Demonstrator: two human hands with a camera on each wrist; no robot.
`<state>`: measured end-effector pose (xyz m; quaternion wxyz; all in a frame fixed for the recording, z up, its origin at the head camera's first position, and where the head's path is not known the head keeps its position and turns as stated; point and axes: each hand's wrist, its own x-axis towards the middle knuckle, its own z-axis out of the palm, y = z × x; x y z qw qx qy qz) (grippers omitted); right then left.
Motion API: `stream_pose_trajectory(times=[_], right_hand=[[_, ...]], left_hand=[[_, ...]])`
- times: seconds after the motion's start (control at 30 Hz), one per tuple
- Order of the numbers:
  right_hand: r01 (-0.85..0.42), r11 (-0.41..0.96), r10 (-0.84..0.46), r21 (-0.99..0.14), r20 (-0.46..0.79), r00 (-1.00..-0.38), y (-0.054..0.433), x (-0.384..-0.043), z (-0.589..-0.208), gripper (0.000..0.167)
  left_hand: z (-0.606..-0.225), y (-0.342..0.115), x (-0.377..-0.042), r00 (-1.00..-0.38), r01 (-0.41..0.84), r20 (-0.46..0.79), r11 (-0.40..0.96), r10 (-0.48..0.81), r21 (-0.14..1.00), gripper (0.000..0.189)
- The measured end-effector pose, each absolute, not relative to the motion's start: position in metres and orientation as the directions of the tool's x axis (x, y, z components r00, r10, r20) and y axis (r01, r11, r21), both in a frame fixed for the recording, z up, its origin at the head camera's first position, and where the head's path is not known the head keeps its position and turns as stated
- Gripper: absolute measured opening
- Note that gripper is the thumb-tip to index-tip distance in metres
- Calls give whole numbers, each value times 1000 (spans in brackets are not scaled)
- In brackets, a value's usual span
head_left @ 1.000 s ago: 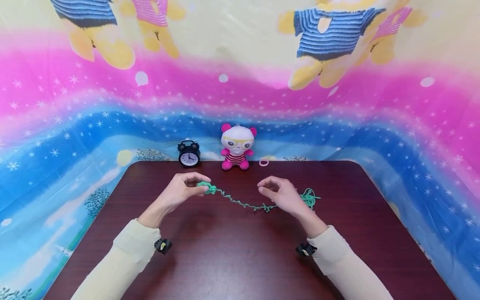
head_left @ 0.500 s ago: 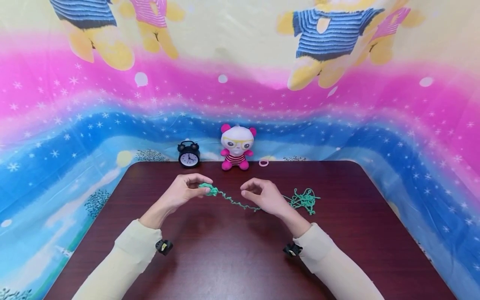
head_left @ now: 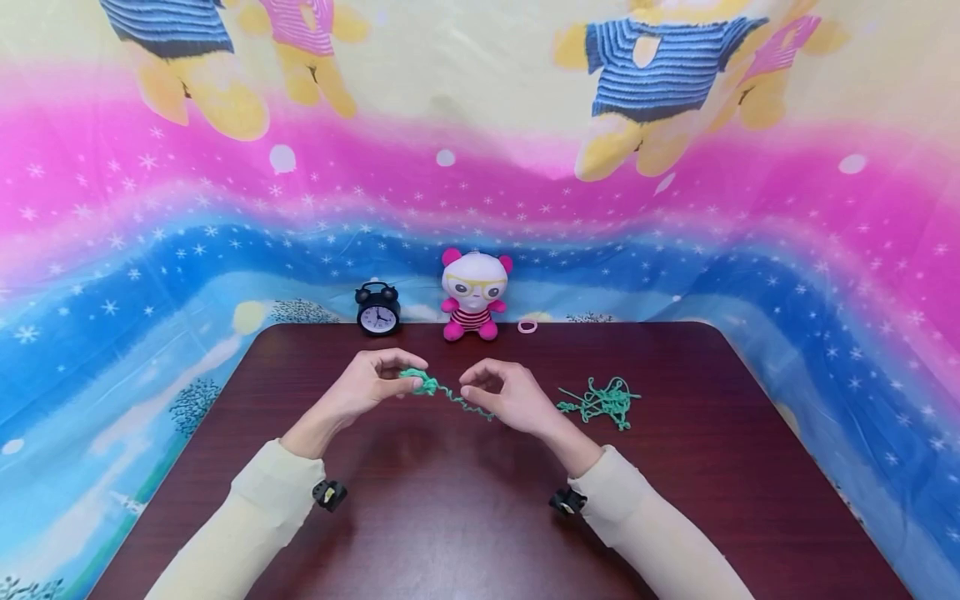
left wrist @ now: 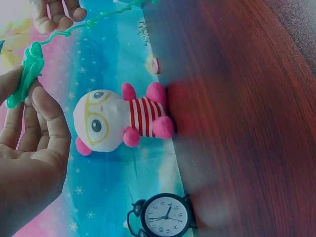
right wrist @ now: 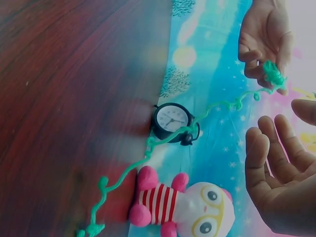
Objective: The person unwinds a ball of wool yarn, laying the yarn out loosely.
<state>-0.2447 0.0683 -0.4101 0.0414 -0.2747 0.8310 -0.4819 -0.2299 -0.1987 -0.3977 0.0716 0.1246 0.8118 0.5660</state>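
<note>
My left hand (head_left: 356, 390) pinches a small wound bundle of green yarn (left wrist: 32, 64) between thumb and fingers, raised above the table. From it a kinked, knotted strand (right wrist: 123, 176) sags to the right, passing behind my right hand (head_left: 517, 398) in the head view. That hand hovers just right of the bundle. In the right wrist view its fingers (right wrist: 284, 148) are loosely bent, the thumb stands apart, and no yarn lies between them. A loose tangle of the same yarn (head_left: 613, 402) rests on the table further right.
Along the back edge of the dark wooden table (head_left: 450, 517) stand a black alarm clock (head_left: 378, 310) and a pink and white panda plush toy (head_left: 474, 296). A small pink ring (head_left: 528, 327) lies beside the toy. A printed curtain (head_left: 480, 200) hangs close behind the table.
My right hand has moved left toward the left hand, uncovering more of the yarn tangle on the right. The left hand keeps its pinch and has shifted only slightly.
</note>
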Motion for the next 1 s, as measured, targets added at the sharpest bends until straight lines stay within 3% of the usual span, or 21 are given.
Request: stream_pose_trajectory(times=[0.27, 1.0], right_hand=[[-433, 350, -529, -831, 206, -823, 57, -243, -410, 24], [-433, 423, -499, -796, 194, -844, 50, -249, -417, 5]], left_hand=[[-398, -196, -230, -955, 131, 31, 328, 294, 936, 33], [-397, -193, -231, -944, 130, 32, 280, 330, 951, 37]])
